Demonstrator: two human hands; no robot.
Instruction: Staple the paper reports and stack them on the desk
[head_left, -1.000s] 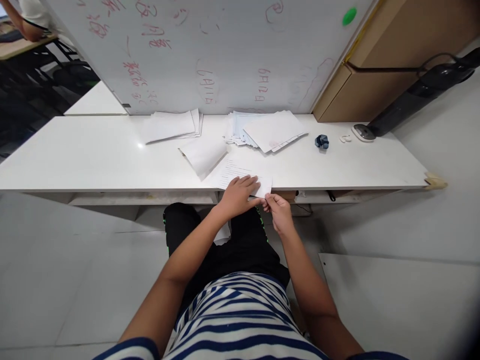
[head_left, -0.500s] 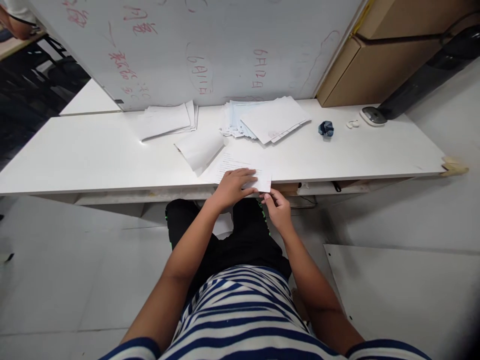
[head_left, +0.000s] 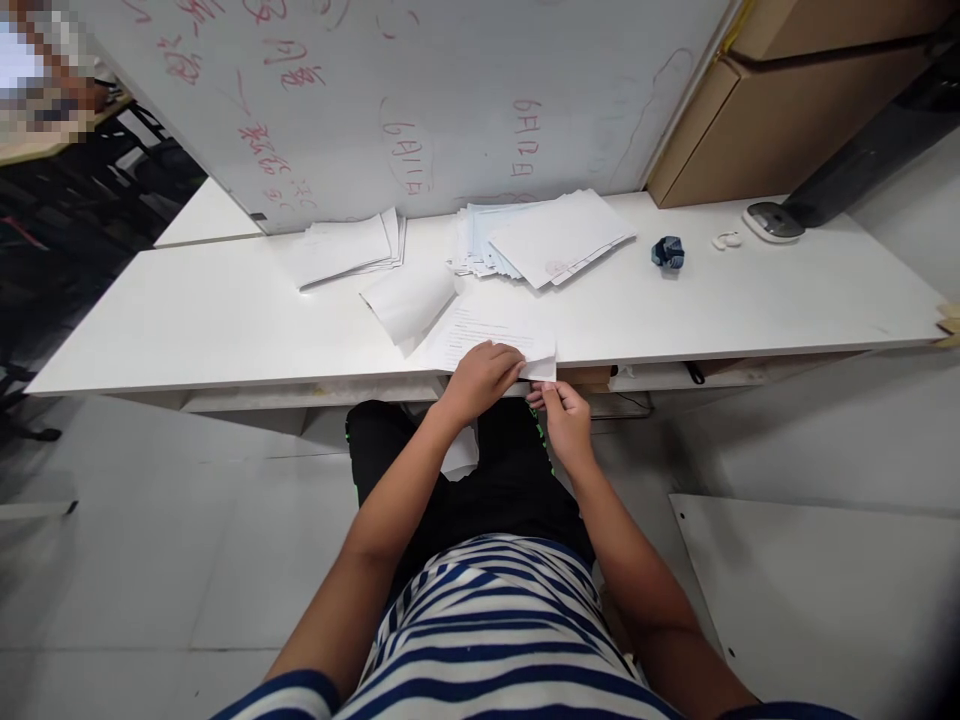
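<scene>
A printed sheet of paper (head_left: pixel 487 327) lies at the front edge of the white desk, its near right corner reaching past the edge. My right hand (head_left: pixel 568 418) pinches that corner between thumb and fingers. On the sheet's near edge, my left hand (head_left: pixel 484 382) is closed, fingers curled against the paper, where the sheet bends up slightly. Just beyond lies a curled blank sheet (head_left: pixel 412 298). Farther back are a stack of white papers (head_left: pixel 349 250) on the left and a pile of white and pale blue papers (head_left: pixel 559 240) on the right.
A whiteboard (head_left: pixel 465 90) with red writing stands along the back of the desk (head_left: pixel 187 320). To the right are a small dark blue object (head_left: pixel 667 252), white earphones (head_left: pixel 726 240), a computer mouse (head_left: pixel 772 222) and cardboard boxes (head_left: pixel 750 130). An open shelf (head_left: pixel 360 396) runs beneath the desktop.
My left hand has gone from lying flat with fingers extended to curling its fingers at the sheet's edge. My right hand keeps its pinch on the corner. The view has shifted slightly.
</scene>
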